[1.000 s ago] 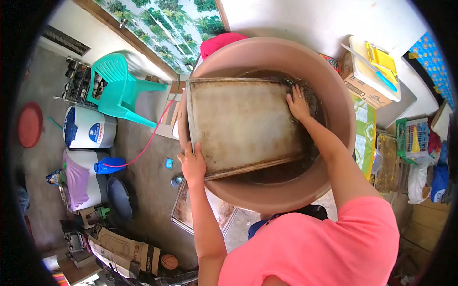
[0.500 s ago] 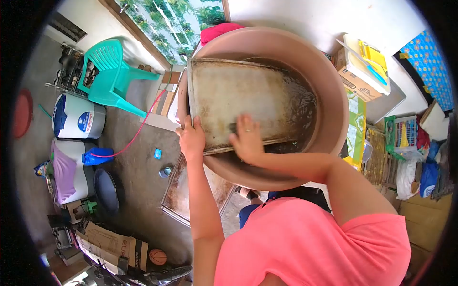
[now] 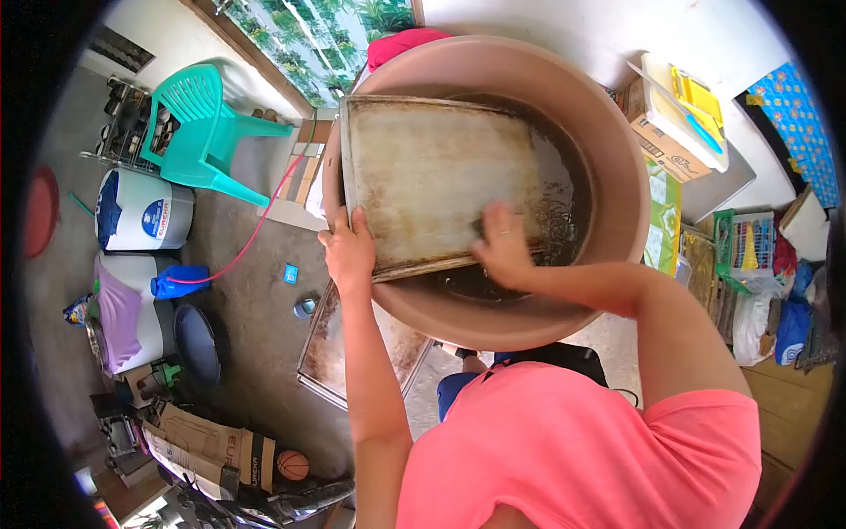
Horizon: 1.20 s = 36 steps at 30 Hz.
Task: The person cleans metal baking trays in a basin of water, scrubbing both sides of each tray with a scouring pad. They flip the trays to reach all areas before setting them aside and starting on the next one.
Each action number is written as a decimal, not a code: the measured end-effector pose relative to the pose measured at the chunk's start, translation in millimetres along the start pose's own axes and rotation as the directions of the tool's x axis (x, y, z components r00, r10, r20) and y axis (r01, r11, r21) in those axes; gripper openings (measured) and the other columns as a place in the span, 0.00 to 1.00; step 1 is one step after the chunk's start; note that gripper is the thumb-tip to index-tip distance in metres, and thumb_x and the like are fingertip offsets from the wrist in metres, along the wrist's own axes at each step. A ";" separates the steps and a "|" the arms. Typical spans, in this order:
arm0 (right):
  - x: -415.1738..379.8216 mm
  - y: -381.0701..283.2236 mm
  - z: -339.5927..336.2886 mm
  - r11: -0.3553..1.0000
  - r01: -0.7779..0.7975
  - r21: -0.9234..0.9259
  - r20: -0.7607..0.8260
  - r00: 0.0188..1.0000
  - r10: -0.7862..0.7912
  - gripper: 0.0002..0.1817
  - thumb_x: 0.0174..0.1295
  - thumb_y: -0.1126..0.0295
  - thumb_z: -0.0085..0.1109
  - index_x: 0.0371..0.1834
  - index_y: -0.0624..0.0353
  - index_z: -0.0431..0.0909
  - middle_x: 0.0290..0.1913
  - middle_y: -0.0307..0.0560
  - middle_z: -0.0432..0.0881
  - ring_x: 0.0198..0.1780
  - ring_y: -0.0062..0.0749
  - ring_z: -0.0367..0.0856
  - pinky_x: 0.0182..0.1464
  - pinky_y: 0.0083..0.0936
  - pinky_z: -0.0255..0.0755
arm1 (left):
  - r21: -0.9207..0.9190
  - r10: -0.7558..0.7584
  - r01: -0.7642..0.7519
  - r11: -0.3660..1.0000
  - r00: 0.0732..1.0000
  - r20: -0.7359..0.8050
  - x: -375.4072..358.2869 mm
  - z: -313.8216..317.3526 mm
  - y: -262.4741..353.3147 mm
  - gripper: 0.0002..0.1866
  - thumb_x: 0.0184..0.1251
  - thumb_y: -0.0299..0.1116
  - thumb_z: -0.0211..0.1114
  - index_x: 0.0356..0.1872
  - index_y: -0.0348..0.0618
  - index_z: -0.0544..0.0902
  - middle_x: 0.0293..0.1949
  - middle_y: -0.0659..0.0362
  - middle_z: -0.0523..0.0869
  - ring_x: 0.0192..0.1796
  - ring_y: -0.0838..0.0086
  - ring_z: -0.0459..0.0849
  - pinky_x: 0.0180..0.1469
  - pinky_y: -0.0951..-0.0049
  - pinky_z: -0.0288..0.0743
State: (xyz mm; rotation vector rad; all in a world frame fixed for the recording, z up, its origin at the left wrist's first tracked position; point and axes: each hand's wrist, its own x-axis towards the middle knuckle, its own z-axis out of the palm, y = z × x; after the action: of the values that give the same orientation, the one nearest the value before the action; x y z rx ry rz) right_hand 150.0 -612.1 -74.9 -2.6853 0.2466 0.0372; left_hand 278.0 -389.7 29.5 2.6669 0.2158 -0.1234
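A large brown plastic tub (image 3: pixel 617 203) holds dark water. Leaning across it is a stained metal baking tray (image 3: pixel 432 176), its left end resting over the rim and its right end down at the water. My left hand (image 3: pixel 351 251) is closed round the tray's lower left edge, thumb on the outer side. Farther right, my right hand (image 3: pixel 507 247) presses on the tray's surface near its lower right corner. Motion smears its fingers; a small dark thing shows under them, too blurred to name.
Another stained tray (image 3: pixel 330 353) lies on the floor below the tub. To the left are a green plastic chair (image 3: pixel 198 132), a blue container (image 3: pixel 181 280) with a pink hose, and a dark basin (image 3: pixel 196 344). A cardboard box (image 3: pixel 661 141) with a lid and knife stands right.
My right hand has slid rightward across the tray, toward its lower right corner. My left hand keeps its hold on the edge. The tray lies slightly higher in view.
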 end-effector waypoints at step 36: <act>17.8 86.6 26.9 0.749 -0.621 0.232 -0.336 0.672 0.661 0.35 0.68 0.54 0.48 0.65 0.78 0.58 0.68 0.68 0.62 0.71 0.58 0.54 0.71 0.46 0.47 | -0.139 0.172 -0.196 0.971 0.971 -0.164 2.3 3.0 -3.5 0.20 0.70 0.45 0.55 0.62 0.62 0.73 0.62 0.45 0.67 0.63 0.44 0.68 0.62 0.50 0.66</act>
State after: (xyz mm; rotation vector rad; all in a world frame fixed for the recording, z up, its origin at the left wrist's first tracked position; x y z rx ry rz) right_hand 152.4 -680.3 -137.3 -2.3357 1.2890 -0.3075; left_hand 279.5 -387.7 25.0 2.5271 0.0223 0.1493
